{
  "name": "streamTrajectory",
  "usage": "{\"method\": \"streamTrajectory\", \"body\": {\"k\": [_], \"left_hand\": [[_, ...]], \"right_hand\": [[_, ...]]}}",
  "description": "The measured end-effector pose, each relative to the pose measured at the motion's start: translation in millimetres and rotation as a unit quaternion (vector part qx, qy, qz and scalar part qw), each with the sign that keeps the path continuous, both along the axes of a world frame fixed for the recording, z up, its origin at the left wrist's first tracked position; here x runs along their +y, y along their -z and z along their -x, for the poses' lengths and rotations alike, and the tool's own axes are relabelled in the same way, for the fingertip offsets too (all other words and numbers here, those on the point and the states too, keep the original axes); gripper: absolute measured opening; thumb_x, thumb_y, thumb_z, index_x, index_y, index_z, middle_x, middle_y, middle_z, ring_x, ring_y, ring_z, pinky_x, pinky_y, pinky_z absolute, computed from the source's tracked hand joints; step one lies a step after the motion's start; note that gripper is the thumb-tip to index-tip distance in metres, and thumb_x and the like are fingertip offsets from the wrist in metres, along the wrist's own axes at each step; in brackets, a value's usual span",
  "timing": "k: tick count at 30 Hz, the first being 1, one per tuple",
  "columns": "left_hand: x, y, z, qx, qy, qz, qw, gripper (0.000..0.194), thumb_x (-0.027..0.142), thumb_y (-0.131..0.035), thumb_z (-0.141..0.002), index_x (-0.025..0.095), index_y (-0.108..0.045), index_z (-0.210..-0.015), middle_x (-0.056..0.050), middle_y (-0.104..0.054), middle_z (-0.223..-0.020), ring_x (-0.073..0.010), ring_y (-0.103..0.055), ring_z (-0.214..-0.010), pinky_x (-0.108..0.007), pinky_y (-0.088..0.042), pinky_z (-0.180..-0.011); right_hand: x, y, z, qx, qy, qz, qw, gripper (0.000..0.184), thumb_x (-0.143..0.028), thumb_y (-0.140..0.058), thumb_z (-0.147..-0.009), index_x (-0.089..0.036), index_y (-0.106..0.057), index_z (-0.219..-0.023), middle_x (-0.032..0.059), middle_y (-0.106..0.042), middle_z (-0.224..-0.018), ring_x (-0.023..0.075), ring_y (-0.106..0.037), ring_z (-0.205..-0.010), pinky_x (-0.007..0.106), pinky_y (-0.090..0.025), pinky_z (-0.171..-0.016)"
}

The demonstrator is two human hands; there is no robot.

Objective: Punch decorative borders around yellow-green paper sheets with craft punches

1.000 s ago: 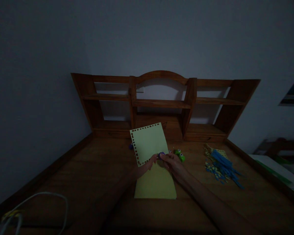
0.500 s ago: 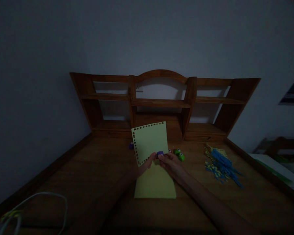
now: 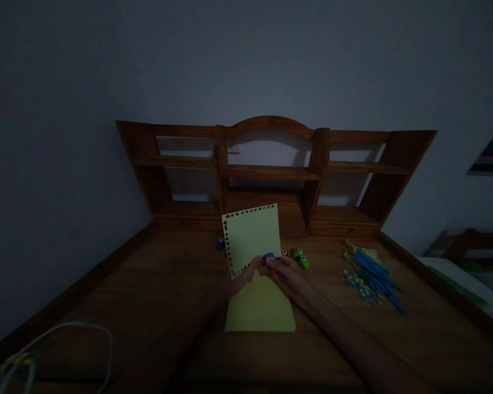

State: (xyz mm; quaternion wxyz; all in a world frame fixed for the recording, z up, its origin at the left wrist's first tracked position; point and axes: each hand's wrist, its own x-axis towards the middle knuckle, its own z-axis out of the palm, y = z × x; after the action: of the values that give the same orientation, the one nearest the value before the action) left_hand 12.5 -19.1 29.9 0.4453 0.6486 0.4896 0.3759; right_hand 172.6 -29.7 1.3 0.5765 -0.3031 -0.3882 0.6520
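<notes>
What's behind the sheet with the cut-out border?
The wooden shelf unit shows behind the sheet, a small purple object at its left edge. Whatever it covers is hidden.

L forearm, v. dim, reaches up from lower L; R forearm slants in from lower R, better lit. L hand & R hand close tog. nr ctr, approx. level. R curled, thumb fwd; L grip unclear.

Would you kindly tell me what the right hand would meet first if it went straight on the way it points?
Beyond the purple tool that the right hand grips, probably the holed sheet; the left hand lies close to that line, and depth is unclear here.
</notes>
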Motion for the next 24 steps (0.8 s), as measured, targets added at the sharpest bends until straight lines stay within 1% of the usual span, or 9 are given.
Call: {"method": "streamTrajectory", "body": {"k": [3,6,9,12,15,19,24], "left_hand": [[3.8,4.1,-0.8,0.032,-0.006,0.007,0.999,0.061,0.076,-0.039,-0.071,0.022,-0.032,-0.044,0.004,-0.035,-0.044,-0.0117,-0.038,-0.046,-0.027,-0.035,-0.053],[10.1,12.9,0.0,0.020,0.002,0.019,1.000,0.063,0.079,-0.035,-0.071,0.022,-0.030,-0.044,0.004,-0.034,-0.044,-0.0114,-0.037,-0.045,-0.027,-0.036,-0.055],[16.4,22.1,3.4,0.017,0.011,0.003,1.000,0.063,0.076,-0.034,-0.075,0.021,-0.034,-0.046,0.004,-0.036,-0.045,-0.0116,-0.038,-0.046,-0.027,-0.038,-0.057],[20.6,29.1,7.1,0.037,0.020,0.001,0.999,0.063,0.074,-0.033,-0.078,0.020,-0.035,-0.045,0.003,-0.038,-0.046,-0.0119,-0.040,-0.047,-0.027,-0.039,-0.059],[21.7,32.2,8.4,0.040,0.031,0.011,0.999,0.063,0.073,-0.031,-0.080,0.020,-0.035,-0.045,0.003,-0.039,-0.047,-0.0120,-0.041,-0.049,-0.026,-0.039,-0.058],[20.1,32.1,7.6,0.029,0.031,0.008,0.999,0.060,0.072,-0.032,-0.081,0.020,-0.039,-0.050,0.003,-0.041,-0.049,-0.0120,-0.042,-0.049,-0.026,-0.038,-0.056],[19.5,31.4,8.0,0.026,0.029,-0.001,0.999,0.059,0.070,-0.035,-0.081,0.020,-0.037,-0.050,0.005,-0.039,-0.047,-0.0108,-0.040,-0.047,-0.025,-0.038,-0.055]], "right_hand": [[-0.3,-2.1,0.3,0.023,-0.003,0.016,1.000,0.016,-0.025,-0.079,-0.069,-0.015,-0.070,-0.077,0.0029,-0.068,-0.080,0.0091,-0.056,-0.064,0.022,-0.042,-0.059],[-0.3,-6.2,1.2,0.061,-0.012,0.022,0.998,0.016,-0.026,-0.077,-0.072,-0.015,-0.071,-0.082,0.0048,-0.069,-0.089,0.0130,-0.061,-0.079,0.024,-0.047,-0.071],[1.0,-9.3,1.4,0.085,-0.026,0.022,0.996,0.016,-0.028,-0.074,-0.076,-0.015,-0.070,-0.085,0.0047,-0.070,-0.090,0.0135,-0.063,-0.082,0.025,-0.048,-0.077],[2.8,-8.7,0.4,0.094,-0.038,0.024,0.995,0.015,-0.029,-0.072,-0.079,-0.016,-0.070,-0.085,0.0043,-0.070,-0.089,0.0129,-0.063,-0.080,0.025,-0.049,-0.076],[4.0,-5.5,-1.0,0.097,-0.042,0.026,0.994,0.011,-0.027,-0.071,-0.080,-0.017,-0.070,-0.084,0.0032,-0.071,-0.088,0.0118,-0.063,-0.078,0.024,-0.049,-0.072],[3.3,-3.1,-1.6,0.087,-0.037,0.022,0.995,0.010,-0.025,-0.071,-0.080,-0.017,-0.070,-0.085,0.0031,-0.070,-0.087,0.0112,-0.062,-0.077,0.022,-0.047,-0.067],[-0.3,-6.0,-1.2,0.054,-0.035,0.018,0.998,0.014,-0.025,-0.073,-0.078,-0.014,-0.070,-0.086,0.0045,-0.069,-0.088,0.0108,-0.060,-0.073,0.020,-0.044,-0.059]]}}
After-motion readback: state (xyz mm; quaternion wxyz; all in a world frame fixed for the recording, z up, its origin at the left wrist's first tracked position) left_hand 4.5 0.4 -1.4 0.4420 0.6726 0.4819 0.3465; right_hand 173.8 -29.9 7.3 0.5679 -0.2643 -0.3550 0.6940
